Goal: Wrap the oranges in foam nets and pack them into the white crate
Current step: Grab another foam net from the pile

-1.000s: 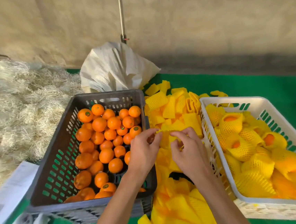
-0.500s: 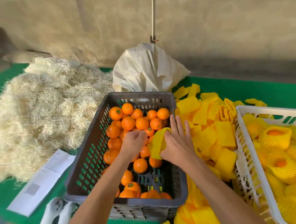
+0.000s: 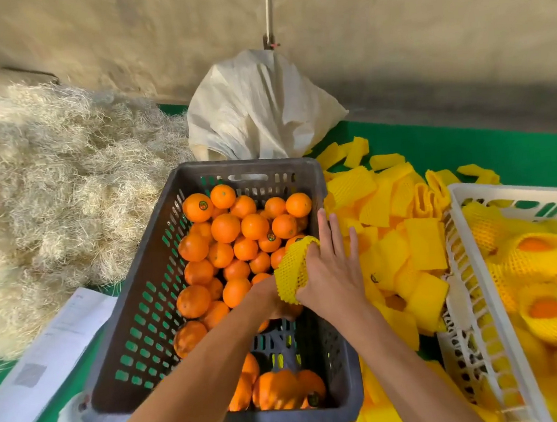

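Note:
A dark grey crate (image 3: 150, 304) holds several loose oranges (image 3: 226, 227). My right hand (image 3: 332, 273) holds a yellow foam net (image 3: 293, 270) stretched over its thumb side, fingers pointing away, above the crate's right wall. My left hand (image 3: 272, 300) reaches down into the crate under the net and closes on an orange (image 3: 293, 310), mostly hidden by the net and hand. The white crate (image 3: 482, 296) at the right holds several oranges in yellow nets (image 3: 536, 254).
A pile of flat yellow foam nets (image 3: 398, 233) lies between the two crates. A white sack (image 3: 260, 110) stands behind the grey crate. Straw-like packing fibre (image 3: 46, 185) covers the left. A printed paper sheet (image 3: 49, 355) lies on the green mat at front left.
My hands moved from the net pile to the grey crate, the right one carrying a net. My left hand has dropped lower among the oranges, beneath the net.

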{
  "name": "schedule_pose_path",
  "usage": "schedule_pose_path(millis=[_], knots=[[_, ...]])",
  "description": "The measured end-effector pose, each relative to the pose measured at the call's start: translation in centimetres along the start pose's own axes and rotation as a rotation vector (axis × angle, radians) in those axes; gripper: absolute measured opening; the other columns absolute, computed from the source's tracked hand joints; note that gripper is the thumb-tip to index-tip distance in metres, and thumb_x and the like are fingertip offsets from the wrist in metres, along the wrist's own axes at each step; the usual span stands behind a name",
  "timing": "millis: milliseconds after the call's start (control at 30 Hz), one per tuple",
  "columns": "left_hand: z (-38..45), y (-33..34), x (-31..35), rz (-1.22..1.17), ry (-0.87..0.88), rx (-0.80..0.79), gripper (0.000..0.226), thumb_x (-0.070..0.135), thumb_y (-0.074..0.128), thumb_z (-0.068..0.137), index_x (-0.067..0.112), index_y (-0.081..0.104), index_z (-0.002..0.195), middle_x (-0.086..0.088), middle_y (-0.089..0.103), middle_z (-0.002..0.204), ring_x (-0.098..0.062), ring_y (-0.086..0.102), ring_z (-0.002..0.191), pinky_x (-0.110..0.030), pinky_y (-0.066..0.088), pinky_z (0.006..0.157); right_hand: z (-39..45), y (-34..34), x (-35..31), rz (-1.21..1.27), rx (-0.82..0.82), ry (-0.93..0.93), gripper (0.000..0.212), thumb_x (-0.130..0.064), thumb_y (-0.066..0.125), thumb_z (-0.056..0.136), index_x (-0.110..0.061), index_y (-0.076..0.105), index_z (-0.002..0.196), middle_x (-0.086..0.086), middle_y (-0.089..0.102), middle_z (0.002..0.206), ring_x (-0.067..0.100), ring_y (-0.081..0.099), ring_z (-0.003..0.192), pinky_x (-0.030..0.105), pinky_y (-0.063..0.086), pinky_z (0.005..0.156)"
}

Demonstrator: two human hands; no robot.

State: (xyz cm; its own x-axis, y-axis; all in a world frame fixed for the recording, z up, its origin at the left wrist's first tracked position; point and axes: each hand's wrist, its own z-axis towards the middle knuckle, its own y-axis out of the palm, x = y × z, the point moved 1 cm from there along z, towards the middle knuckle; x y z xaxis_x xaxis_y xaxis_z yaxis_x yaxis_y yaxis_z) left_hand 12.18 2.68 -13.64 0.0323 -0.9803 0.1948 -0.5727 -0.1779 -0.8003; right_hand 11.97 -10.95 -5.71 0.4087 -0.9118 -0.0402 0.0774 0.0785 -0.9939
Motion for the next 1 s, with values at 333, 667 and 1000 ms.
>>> schedule_pose_path(millis=[333, 667, 1000], knots=[[-6.9, -4.2, -5.7, -0.528, -0.297, 0.552, 0.049, 0.061, 0.078, 0.071, 0.019, 0.056, 0.086, 0.001, 0.057, 0.082, -0.016, 0.057, 0.072, -0.034, 0.046, 0.058, -0.8, -1.1, -0.1, 0.024, -0.035, 0.090, 0.081, -0.030, 0.075, 0.081, -0.007, 0.035, 0.148, 0.024, -0.020, 0.164, 0.041, -0.020, 0.152, 0.058, 0.001, 0.124], [-13.6, -3.3, 0.8, -1.626, 0.209, 0.112, 0.087, 0.071, 0.068, 0.073, 0.022, 0.058, 0.145, -0.004, 0.067, 0.140, -0.023, 0.061, 0.132, -0.043, 0.043, 0.111, -1.8, -1.9, -0.5, 0.211, -0.108, -0.097, 0.081, -0.044, 0.066, 0.078, -0.021, 0.035, 0.149, 0.010, 0.015, 0.164, 0.032, 0.011, 0.152, 0.052, -0.002, 0.124], [-14.8, -2.5, 0.9, -1.507, 0.044, 0.410, 0.073, 0.069, 0.076, 0.061, 0.017, 0.076, 0.112, 0.002, 0.080, 0.109, -0.022, 0.072, 0.111, -0.041, 0.060, 0.093, -3.1, -3.9, 1.2, 0.202, -0.258, -0.158, 0.073, -0.045, 0.066, 0.080, -0.021, 0.039, 0.144, 0.003, 0.058, 0.128, 0.026, 0.045, 0.130, 0.047, 0.008, 0.122]])
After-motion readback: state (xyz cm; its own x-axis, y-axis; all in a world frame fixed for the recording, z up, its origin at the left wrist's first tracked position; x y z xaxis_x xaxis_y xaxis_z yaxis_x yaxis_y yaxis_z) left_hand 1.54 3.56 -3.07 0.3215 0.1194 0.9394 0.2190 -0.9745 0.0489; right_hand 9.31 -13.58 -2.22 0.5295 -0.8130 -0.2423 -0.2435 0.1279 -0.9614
